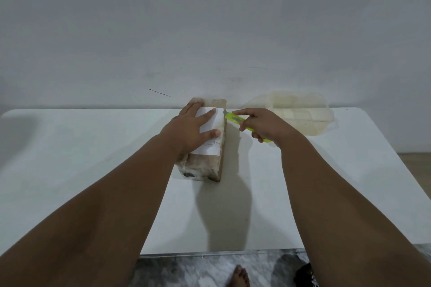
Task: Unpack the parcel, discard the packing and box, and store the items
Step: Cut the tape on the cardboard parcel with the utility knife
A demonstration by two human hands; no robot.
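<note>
Cutting step: the person is, as I judge it, slitting open the parcel (201, 166); nothing is showing unpacked, so the task is looking barely begun.
parcel: it is lying lengthwise at the middle of the table (93, 158), its far end near the wall (210, 30). It is brown and wrapped in cloudy tape.
label (210, 148): white paper that is covering most of the parcel's top.
left hand (189, 130): it is pressing flat on the label with fingers straight and spread. It is holding nothing and only pinning the parcel down.
knife (235, 120): a yellow-green cutter whose blade end is touching the parcel's far right top edge, just beside the left fingertips.
right hand (264, 126): its fingers are curling round the knife's handle, with the index finger lying along the top. It is sitting just right of the parcel and not touching it.
next move: it is probably calling for drawing the blade along the right top edge toward the body. The cut is wanting to be shallow so the contents are not getting nicked, with the left fingers kept out of the blade's line.
container (300, 114): clear plastic, lying at the table's far right, well apart from the parcel. I cannot tell what is inside.
floor (186, 270): marbled, showing below the table's near edge, with a bare foot (238, 276) on it.
</note>
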